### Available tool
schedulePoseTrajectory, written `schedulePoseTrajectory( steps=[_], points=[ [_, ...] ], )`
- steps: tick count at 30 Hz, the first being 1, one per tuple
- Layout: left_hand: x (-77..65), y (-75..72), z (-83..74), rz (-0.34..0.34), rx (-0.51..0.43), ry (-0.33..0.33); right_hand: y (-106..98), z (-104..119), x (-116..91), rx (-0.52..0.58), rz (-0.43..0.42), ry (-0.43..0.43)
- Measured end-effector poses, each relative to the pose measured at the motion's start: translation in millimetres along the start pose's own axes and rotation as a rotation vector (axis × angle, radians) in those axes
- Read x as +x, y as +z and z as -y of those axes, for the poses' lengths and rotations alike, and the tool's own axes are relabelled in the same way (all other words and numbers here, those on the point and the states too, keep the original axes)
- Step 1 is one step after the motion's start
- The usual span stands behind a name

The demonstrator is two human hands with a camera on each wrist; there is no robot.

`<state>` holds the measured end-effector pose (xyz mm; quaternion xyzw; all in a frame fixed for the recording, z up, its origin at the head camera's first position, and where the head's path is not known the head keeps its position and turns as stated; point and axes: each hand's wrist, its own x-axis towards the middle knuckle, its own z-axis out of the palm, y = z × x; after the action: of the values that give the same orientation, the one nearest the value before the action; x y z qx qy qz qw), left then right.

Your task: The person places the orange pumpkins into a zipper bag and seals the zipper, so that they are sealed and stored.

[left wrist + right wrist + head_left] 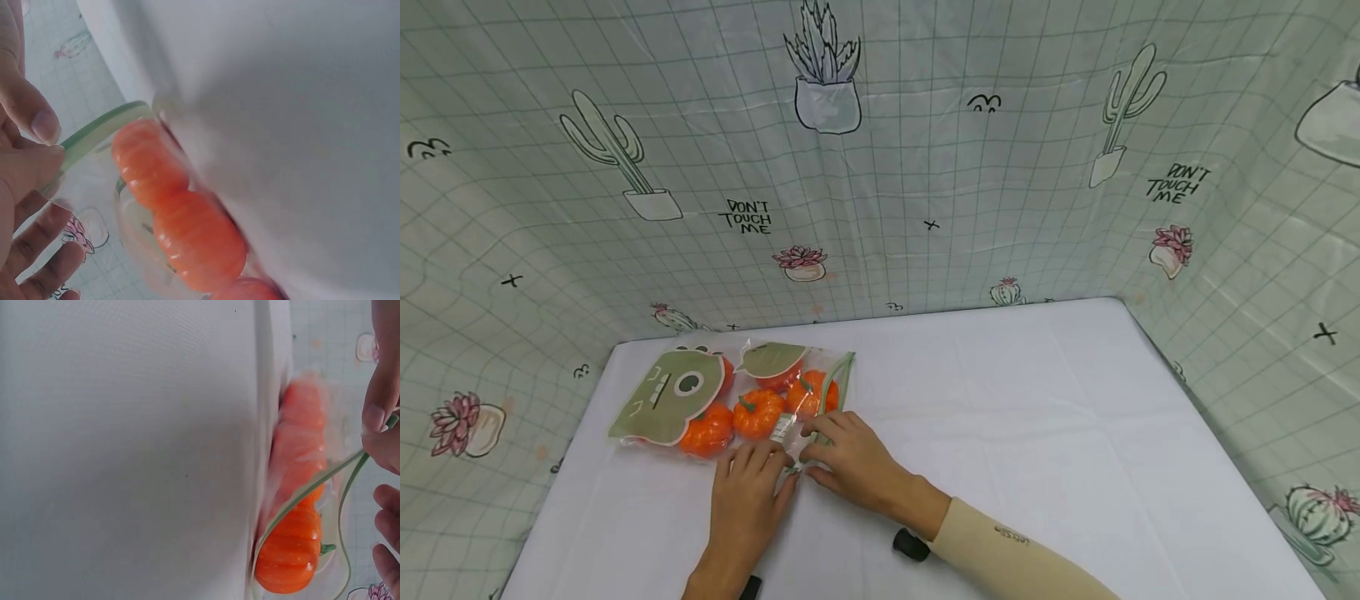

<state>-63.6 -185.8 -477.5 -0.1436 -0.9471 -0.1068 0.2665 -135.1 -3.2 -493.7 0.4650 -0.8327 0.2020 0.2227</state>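
Small orange pumpkins (758,414), several of them, show through clear plastic with green cartoon print (666,396) at the table's far left. I cannot tell whether this is one bag or two overlapping ones. Along the right side runs the green-edged mouth of a zip bag (847,375). My left hand (747,496) pinches this edge at its near corner between thumb and index finger. Close beside it, my right hand (857,462) pinches the same edge with thumb and index finger. In the right wrist view, the two green edges (344,509) stand apart below the fingers, by a pumpkin (289,550).
A white cloth covers the table (1037,433). Gridded fabric (910,183) printed with cacti encloses its back and sides. A black object (912,544) sits by my right wrist, and part of another (750,588) shows by my left wrist.
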Motion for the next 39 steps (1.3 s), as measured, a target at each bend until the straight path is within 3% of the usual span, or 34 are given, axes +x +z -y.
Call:
schedulePoseTrajectory(
  steps=[12,17,25,31,39],
  points=[
    [-1.4,1.1,1.3,-0.035,0.023,0.051,3.5,-1.3,0.9,-0.009,-0.014,-0.016],
    [-2.0,0.6,1.7,-0.018,0.018,0.033,3.5,-1.9,1.2,0.008,-0.024,-0.017],
    [-2.5,1.3,0.5,-0.018,-0.054,-0.05,3.3,-3.4,0.6,0.01,-0.007,-0.018],
    [-3.0,4.3,-1.0,-0.062,-0.115,-0.108,4.7,-5.5,1.6,-0.004,-0.031,-0.036],
    [-2.1,12.8,-1.7,-0.184,-0.158,-0.097,2.4,-8.4,5.6,-0.038,-0.04,-0.053]
  ],
)
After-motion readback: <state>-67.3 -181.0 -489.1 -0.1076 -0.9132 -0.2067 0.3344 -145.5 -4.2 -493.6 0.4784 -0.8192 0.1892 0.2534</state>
